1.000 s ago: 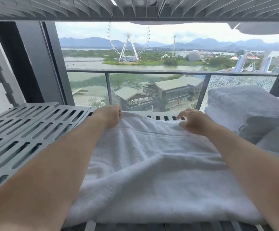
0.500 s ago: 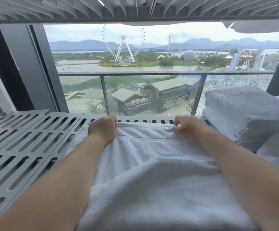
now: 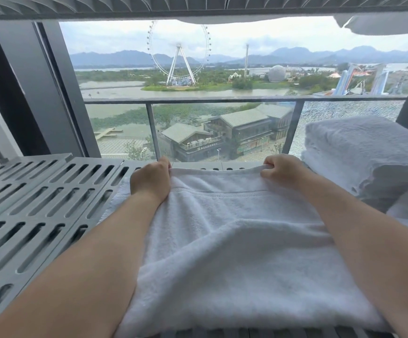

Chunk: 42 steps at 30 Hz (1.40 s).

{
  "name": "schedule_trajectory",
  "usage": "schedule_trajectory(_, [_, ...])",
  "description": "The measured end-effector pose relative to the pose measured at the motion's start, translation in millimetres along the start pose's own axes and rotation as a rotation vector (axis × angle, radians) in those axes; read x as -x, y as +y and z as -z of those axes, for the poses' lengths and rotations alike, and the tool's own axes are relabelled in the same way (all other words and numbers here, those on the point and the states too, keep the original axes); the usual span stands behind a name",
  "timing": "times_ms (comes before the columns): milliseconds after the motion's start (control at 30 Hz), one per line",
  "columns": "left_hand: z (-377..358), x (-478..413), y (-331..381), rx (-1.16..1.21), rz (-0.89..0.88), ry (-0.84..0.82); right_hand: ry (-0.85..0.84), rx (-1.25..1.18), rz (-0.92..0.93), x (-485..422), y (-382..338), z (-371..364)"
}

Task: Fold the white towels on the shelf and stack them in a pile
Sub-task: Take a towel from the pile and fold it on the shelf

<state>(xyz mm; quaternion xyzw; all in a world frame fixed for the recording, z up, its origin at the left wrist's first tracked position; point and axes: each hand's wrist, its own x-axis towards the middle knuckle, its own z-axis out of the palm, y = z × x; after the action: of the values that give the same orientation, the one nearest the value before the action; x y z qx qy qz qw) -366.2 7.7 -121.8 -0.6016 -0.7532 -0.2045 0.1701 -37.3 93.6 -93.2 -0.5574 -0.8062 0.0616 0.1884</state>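
Pinching the white towel's (image 3: 234,252) far edge, the left hand (image 3: 150,180) and right hand (image 3: 282,170) hold it on the slotted shelf (image 3: 34,215). Folded towels (image 3: 364,152) are piled at right.

No readable text, a strip of pale lettering (image 3: 206,147) on the grey-roofed building (image 3: 186,131) outside, too small and blurred to read

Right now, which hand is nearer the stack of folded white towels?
Right. The right hand sits just beside the stack of folded white towels; the left hand is farther off, across the spread white towel.
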Motion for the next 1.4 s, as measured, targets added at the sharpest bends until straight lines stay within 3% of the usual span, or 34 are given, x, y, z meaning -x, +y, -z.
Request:
schedule_trajectory(100, [0,0,1,0.001,0.011,-0.025,0.069,0.064,0.006,-3,-4,5])
schedule_trajectory(233, [9,-12,6,-0.043,0.008,-0.175,-0.075,0.149,-0.076,-14,-15,14])
schedule_trajectory(333, [20,-29,5,-0.090,0.010,-0.293,-0.086,0.219,-0.145,-20,-18,12])
schedule_trajectory(433, [14,-27,5,-0.177,0.014,-0.199,-0.081,0.248,-0.228,-19,-19,-2])
schedule_trajectory(600, [12,-25,12,-0.325,-0.051,-0.073,0.083,0.316,-0.235,-15,-24,-22])
schedule_trajectory(667, [20,-27,18,-0.302,-0.114,-0.095,0.136,0.346,-0.213,-13,-28,-20])
schedule_trajectory(767, [31,-19,32,-0.153,-0.168,-0.280,0.202,0.262,-0.121,-9,-40,-15])
schedule_trajectory(833, [37,-14,39,-0.136,-0.131,-0.351,0.142,0.135,-0.082,-3,-51,-13])
schedule_trajectory(967, [43,-7,45,-0.399,-0.062,-0.394,0.064,0.052,-0.030,16,-69,-13])
schedule_trajectory(1167, [47,4,42,-0.271,0.052,-0.546,0.015,0.013,0.010,57,-65,-10])
schedule_trajectory(1267, [57,11,48,-0.260,0.025,-0.561,0.034,-0.005,0.016,81,-57,-7])
schedule_trajectory(1400, [72,32,64,-0.019,-0.034,-0.551,0.049,-0.018,0.050,113,-51,0])
